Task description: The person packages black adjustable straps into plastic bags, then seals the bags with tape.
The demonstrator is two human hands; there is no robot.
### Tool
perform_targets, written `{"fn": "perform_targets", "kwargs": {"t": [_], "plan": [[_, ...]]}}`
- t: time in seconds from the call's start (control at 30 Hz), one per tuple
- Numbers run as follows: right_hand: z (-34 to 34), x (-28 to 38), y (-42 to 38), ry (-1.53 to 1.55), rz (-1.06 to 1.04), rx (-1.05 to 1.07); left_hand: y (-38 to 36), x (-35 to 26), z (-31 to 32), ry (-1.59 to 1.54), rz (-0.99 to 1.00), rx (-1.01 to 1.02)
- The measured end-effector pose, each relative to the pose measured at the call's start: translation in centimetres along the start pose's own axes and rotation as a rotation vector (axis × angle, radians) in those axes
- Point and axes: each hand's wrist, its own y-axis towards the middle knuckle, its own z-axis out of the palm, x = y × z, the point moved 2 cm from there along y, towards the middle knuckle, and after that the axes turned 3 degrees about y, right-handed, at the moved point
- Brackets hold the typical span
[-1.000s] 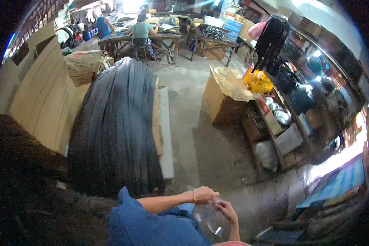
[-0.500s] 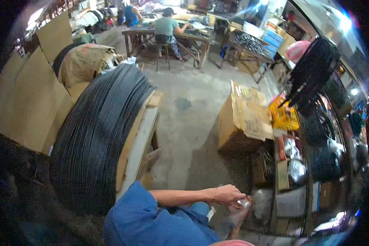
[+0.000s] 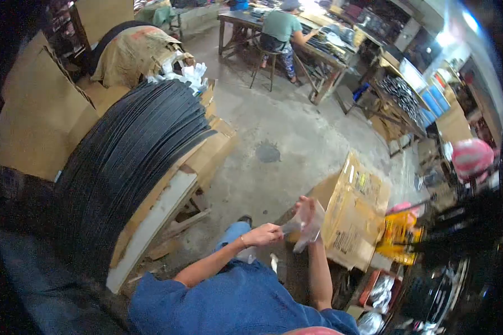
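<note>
My left hand point(image 3: 264, 235) is closed on one end of a clear plastic bag point(image 3: 302, 243), its wrist circled by a thin bracelet. On the other side my right hand point(image 3: 307, 211) is raised with its fingers apart, and the clear film overlaps its palm and fingers. Motion blurs the right fingers somewhat. Both hands are held out in front of my blue shirt, just left of a large cardboard box point(image 3: 359, 215).
A big stack of black strips point(image 3: 142, 134) lies over a bench point(image 3: 151, 229) on my left. A yellow crate point(image 3: 398, 234) stands beyond the box. Farther off, a person point(image 3: 279, 29) sits on a stool at a work table point(image 3: 332, 72). Dark shelving runs along the right.
My view has turned left, so the room sits farther right. My hands have come from the lower right to the middle and moved apart, with the plastic bag stretched between them.
</note>
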Motion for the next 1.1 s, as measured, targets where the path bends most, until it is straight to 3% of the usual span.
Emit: {"fn": "perform_targets", "kwargs": {"t": [0.07,0.1,0.13,0.17,0.2,0.23,0.27,0.3,0.33,0.4,0.5,0.63,0.7,0.73,0.8,0.93,1.03,1.1], "plan": [[-4.7,-1.6,9.6,-0.131,0.204,-0.144,6.4,2.2,-2.6,-0.006,0.154,-0.005],[-7.0,-2.0,13.3,-0.308,0.314,-0.1,9.1,2.1,-4.0,-0.167,0.022,0.088],[-10.1,-3.9,16.1,-0.119,0.477,-0.227,11.7,2.5,-5.5,-0.174,0.032,0.087],[-12.9,-4.3,18.3,-0.192,0.482,0.079,14.7,2.4,-6.4,-0.269,-0.073,0.107],[-14.7,-5.4,19.4,0.086,0.455,-0.179,18.0,1.6,-8.9,-0.344,-0.171,0.118],[-14.4,-4.9,18.9,-0.03,0.522,-0.359,20.2,-0.4,-11.4,-0.358,-0.118,0.083],[-19.1,-6.2,19.8,0.341,0.539,-0.118,23.5,0.4,-12.3,-0.668,-0.217,0.024],[-16.5,-4.3,20.4,0.1,0.526,-0.574,25.4,-1.3,-14.7,-0.677,-0.173,0.085],[-15.5,-3.0,22.7,0.096,0.54,-0.559,27.0,-2.8,-18.5,-0.658,-0.136,0.141],[-16.0,-0.4,23.8,-0.033,0.416,-0.574,30.9,-4.9,-23.9,-0.669,-0.164,0.03],[-13.8,4.5,31.6,-0.029,0.271,-0.539,36.5,-6.8,-31.8,-0.798,-0.154,0.036],[-4.5,11.4,48.2,-0.176,0.173,-0.391,44.4,-8.4,-40.8,-0.797,-0.095,-0.088],[0.2,14.4,57.9,-0.653,0.03,-0.162,48.9,-8.6,-45.1,-0.747,-0.023,-0.164],[2.5,15.6,62.5,-0.641,0.03,-0.154,50.9,-8.6,-47.9,-0.737,-0.028,-0.173],[7.7,19.2,71.0,-0.995,-0.073,0.011,54.6,-10.2,-53.3,-0.712,0.003,-0.351],[16.1,22.8,87.3,-0.894,-0.029,0.382,58.6,-16.4,-68.6,-0.706,0.154,-0.47],[21.9,21.2,99.2,-0.988,0.026,0.63,59.8,-19.2,-79.9,-0.917,0.267,-0.55],[26.1,18.7,106.1,-0.888,0.14,0.702,59.7,-20.9,-86.4,-0.92,0.311,-0.582]]}}
